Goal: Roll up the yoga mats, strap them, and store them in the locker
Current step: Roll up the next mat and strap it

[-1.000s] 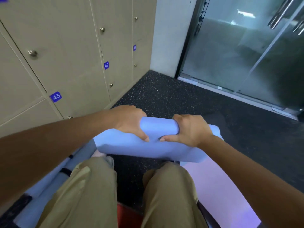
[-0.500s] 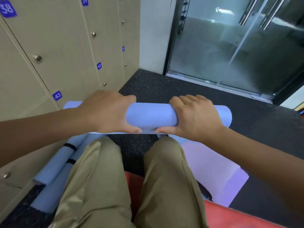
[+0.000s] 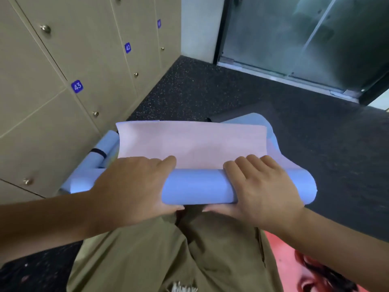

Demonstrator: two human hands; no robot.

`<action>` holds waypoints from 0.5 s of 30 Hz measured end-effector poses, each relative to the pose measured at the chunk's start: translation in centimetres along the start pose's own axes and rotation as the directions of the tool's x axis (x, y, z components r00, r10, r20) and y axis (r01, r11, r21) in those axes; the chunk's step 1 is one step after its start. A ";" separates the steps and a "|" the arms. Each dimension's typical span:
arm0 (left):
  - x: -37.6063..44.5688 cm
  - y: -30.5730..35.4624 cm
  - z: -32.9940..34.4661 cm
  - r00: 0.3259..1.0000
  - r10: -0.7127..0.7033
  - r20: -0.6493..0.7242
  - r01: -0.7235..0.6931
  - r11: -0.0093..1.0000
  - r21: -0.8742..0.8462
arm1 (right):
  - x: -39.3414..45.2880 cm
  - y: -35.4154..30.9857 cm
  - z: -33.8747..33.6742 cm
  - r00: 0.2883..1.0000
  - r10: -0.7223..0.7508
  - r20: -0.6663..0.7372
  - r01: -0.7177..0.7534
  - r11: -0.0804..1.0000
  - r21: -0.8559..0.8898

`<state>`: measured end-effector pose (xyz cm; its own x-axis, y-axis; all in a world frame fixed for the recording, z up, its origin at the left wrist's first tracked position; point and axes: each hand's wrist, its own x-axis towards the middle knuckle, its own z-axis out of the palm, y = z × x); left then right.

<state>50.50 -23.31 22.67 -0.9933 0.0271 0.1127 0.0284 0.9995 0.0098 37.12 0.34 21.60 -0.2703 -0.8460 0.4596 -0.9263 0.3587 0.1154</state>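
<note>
A light blue yoga mat [image 3: 195, 186] lies half rolled across my lap, its pale pinkish unrolled end [image 3: 189, 142] spread flat beyond the roll. My left hand [image 3: 134, 186] grips the left part of the roll, fingers over the top and thumb underneath. My right hand [image 3: 261, 186] grips the right part the same way. A second blue mat [image 3: 101, 157], rolled and bound with a black strap [image 3: 99, 152], lies on the floor by the lockers, partly hidden behind the first.
Beige lockers [image 3: 88, 66] numbered 41 to 43, doors closed, line the left wall. A glass door [image 3: 305, 39] stands ahead to the right. The floor [image 3: 210, 89] is dark speckled rubber. A red printed surface [image 3: 294, 264] lies under my right leg.
The roll has come lower and nearer to my lap, and the mat's pale free end now lies flat beyond my hands. The camera has tilted down.
</note>
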 end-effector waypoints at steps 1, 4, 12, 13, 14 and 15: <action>-0.6 0.2 0.9 1.000 -0.002 0.031 0.003 0.999 -0.033 | -0.7 -0.4 0.7 0.999 0.004 0.032 -0.005 1.000 0.022; -1.6 0.4 2.9 0.998 0.056 0.018 -0.053 0.990 -0.127 | -2.1 -1.0 2.6 0.992 0.020 0.127 -0.032 0.995 0.091; -0.5 -0.9 4.1 0.991 0.131 0.018 -0.126 0.977 -0.169 | -0.2 0.0 3.0 0.910 0.060 0.410 -0.131 0.981 0.145; -0.2 -1.2 4.3 0.992 0.120 0.048 -0.105 0.967 -0.232 | 0.4 0.2 2.9 0.875 0.066 0.480 -0.160 0.975 0.157; 0.2 -1.6 4.4 0.990 0.103 0.097 -0.069 0.951 -0.301 | 0.8 0.4 2.8 0.838 0.065 0.542 -0.184 0.968 0.169; 0.5 -1.8 4.4 0.982 0.086 0.166 -0.023 0.936 -0.351 | 1.1 0.6 2.7 0.825 0.051 0.563 -0.187 0.964 0.187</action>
<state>49.48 -25.04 18.32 -0.9920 0.1145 -0.0530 0.0884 0.9307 0.3549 35.57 -1.44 19.83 -0.4178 -0.9017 -0.1110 -0.8918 0.4304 -0.1394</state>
